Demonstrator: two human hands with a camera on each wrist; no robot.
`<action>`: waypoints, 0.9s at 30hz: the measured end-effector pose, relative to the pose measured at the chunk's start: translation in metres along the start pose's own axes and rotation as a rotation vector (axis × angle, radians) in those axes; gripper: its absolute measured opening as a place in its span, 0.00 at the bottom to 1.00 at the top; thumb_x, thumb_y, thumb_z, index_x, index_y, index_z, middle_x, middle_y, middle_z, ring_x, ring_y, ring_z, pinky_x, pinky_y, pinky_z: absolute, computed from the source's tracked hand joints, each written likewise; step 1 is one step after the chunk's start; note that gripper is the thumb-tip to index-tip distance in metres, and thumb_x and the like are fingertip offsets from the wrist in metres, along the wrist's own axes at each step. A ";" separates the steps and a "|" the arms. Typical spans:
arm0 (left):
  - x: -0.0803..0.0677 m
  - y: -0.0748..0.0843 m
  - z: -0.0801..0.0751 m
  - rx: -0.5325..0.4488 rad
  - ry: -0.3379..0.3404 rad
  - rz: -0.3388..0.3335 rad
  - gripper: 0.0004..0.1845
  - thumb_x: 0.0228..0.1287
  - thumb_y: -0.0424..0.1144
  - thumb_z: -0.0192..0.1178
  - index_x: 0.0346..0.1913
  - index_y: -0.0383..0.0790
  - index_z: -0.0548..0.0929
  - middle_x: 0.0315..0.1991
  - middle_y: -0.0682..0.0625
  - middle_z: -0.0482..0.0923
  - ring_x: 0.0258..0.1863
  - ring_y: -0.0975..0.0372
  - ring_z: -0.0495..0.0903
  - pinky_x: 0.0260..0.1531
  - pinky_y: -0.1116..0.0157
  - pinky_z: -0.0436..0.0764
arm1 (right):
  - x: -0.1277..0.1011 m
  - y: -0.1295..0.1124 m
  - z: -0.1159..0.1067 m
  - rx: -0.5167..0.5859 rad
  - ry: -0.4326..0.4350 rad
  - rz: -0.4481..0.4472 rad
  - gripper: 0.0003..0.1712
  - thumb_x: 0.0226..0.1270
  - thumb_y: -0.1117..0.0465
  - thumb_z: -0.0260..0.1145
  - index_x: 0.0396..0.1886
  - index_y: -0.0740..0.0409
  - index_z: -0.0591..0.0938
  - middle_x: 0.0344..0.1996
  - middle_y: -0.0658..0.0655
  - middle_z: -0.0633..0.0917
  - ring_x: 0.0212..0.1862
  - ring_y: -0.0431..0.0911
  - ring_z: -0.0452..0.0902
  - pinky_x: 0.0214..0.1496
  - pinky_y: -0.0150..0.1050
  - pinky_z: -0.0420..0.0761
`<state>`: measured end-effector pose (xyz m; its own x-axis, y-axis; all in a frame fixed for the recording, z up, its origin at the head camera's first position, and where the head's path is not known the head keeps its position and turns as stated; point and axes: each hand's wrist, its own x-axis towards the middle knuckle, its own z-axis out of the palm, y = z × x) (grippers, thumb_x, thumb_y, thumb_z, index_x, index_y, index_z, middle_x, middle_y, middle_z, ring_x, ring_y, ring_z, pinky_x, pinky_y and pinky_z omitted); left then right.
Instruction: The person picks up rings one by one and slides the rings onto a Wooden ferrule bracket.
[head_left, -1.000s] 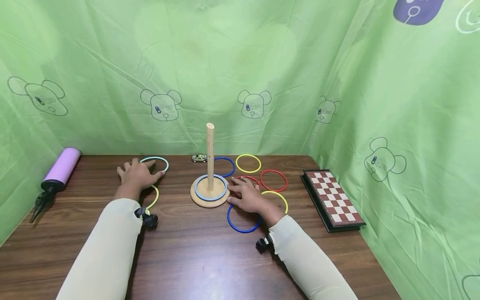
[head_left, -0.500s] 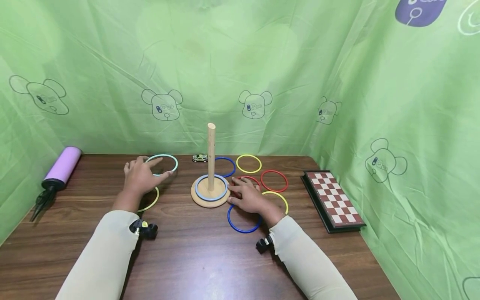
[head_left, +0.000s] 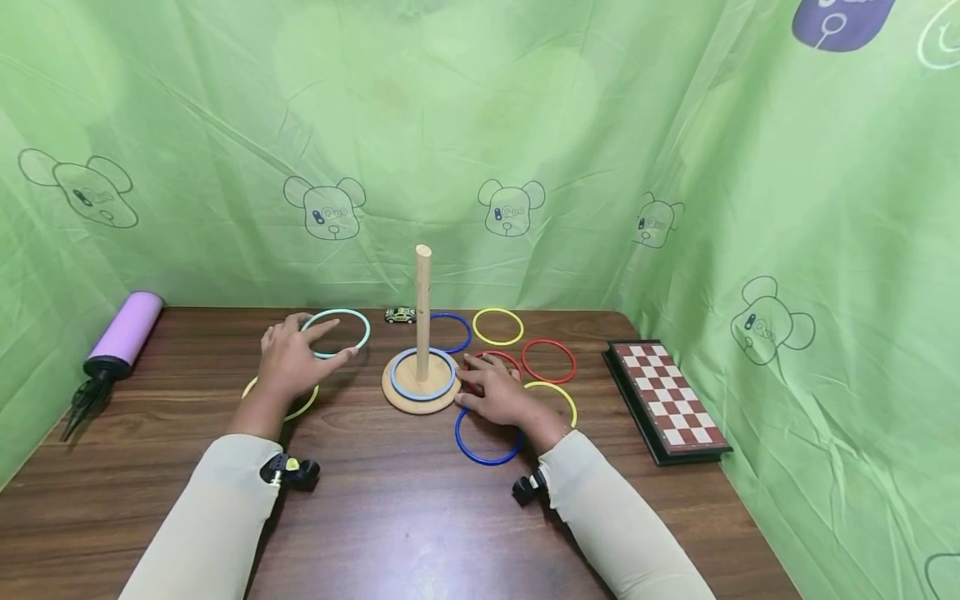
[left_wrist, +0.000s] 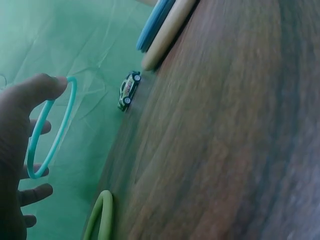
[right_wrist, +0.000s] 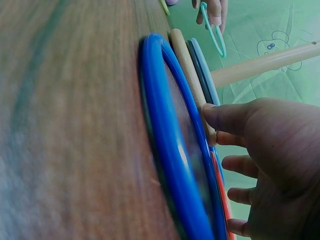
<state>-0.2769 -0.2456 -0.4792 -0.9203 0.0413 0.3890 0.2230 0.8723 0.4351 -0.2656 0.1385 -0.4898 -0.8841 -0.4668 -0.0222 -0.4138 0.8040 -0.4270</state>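
Observation:
My left hand [head_left: 294, 360] pinches a teal ring [head_left: 366, 333] between thumb and fingers and holds it just above the table, left of the wooden peg [head_left: 423, 304]. In the left wrist view the teal ring [left_wrist: 50, 130] stands on edge against my thumb. A light blue ring [head_left: 397, 379] lies round the peg on its round base [head_left: 420, 403]. My right hand [head_left: 498, 396] lies flat on the table with its fingertips touching the base, partly covering a red ring [head_left: 501, 357] and a dark blue ring [head_left: 483, 461]. The right wrist view shows that blue ring [right_wrist: 165, 130] beside the base [right_wrist: 192, 80].
A yellow ring [head_left: 306, 407] lies under my left wrist. Blue [head_left: 459, 333], yellow [head_left: 474, 327], red [head_left: 573, 362] and yellow [head_left: 562, 393] rings lie right of the peg. A toy car [head_left: 399, 315] sits behind it. A chessboard [head_left: 663, 400] is at the right, a purple pump [head_left: 123, 332] at the left.
My left hand has lifted the teal ring and carried it rightward toward the peg, uncovering more of the yellow ring beneath. My right hand has stayed in place.

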 end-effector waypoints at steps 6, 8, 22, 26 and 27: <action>-0.002 0.005 0.001 -0.027 0.033 0.047 0.37 0.60 0.59 0.77 0.70 0.45 0.86 0.71 0.26 0.70 0.71 0.27 0.69 0.72 0.22 0.57 | 0.000 0.000 0.001 0.007 0.003 0.001 0.32 0.80 0.43 0.70 0.78 0.45 0.80 0.87 0.56 0.66 0.89 0.66 0.51 0.79 0.78 0.56; -0.002 0.008 0.001 -0.037 0.041 0.059 0.37 0.60 0.59 0.77 0.69 0.45 0.87 0.71 0.26 0.71 0.70 0.27 0.69 0.72 0.22 0.57 | 0.000 0.000 0.001 0.011 0.002 0.001 0.32 0.80 0.43 0.70 0.78 0.45 0.80 0.87 0.56 0.66 0.89 0.66 0.51 0.79 0.78 0.55; 0.002 0.032 -0.009 -0.105 0.091 0.099 0.35 0.59 0.56 0.78 0.68 0.44 0.88 0.69 0.28 0.74 0.68 0.29 0.71 0.72 0.26 0.59 | 0.002 0.002 0.002 0.005 -0.002 -0.007 0.32 0.80 0.43 0.70 0.78 0.46 0.79 0.87 0.57 0.66 0.89 0.67 0.51 0.80 0.76 0.57; 0.005 0.040 -0.014 -0.138 0.142 0.119 0.34 0.57 0.54 0.79 0.66 0.43 0.89 0.68 0.29 0.75 0.68 0.31 0.73 0.71 0.27 0.62 | 0.002 0.002 0.002 0.000 0.002 -0.003 0.32 0.80 0.44 0.70 0.78 0.46 0.80 0.87 0.57 0.66 0.89 0.66 0.51 0.79 0.75 0.58; 0.005 0.042 -0.016 -0.148 0.156 0.126 0.34 0.57 0.54 0.80 0.65 0.43 0.89 0.68 0.29 0.76 0.68 0.32 0.73 0.70 0.27 0.62 | 0.001 0.002 0.001 0.001 0.003 -0.003 0.32 0.80 0.44 0.70 0.79 0.46 0.79 0.87 0.57 0.66 0.89 0.66 0.51 0.79 0.75 0.58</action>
<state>-0.2673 -0.2163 -0.4454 -0.8243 0.0596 0.5631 0.3882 0.7835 0.4853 -0.2672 0.1388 -0.4919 -0.8834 -0.4683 -0.0184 -0.4164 0.8022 -0.4278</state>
